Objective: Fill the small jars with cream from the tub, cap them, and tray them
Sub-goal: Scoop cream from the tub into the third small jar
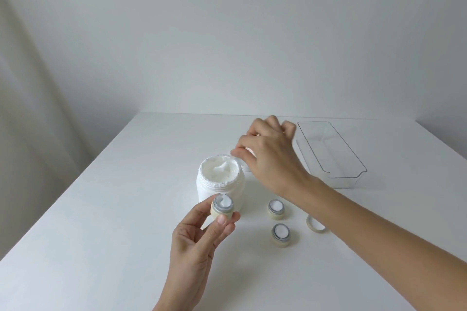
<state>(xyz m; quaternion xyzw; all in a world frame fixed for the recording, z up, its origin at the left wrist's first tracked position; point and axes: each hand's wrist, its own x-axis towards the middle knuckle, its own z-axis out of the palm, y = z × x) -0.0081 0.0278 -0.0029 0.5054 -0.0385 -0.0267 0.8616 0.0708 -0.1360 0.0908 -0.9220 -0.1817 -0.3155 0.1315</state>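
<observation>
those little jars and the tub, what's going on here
A person is filling small jars from an open tub of cream. The left hand holds one filled, uncapped jar in front of the tub. The right hand reaches just behind the tub, fingers curled; what it touches is hidden. Two more filled jars stand uncapped on the table, a loose cap beside them. The clear tray holds nothing yet.
</observation>
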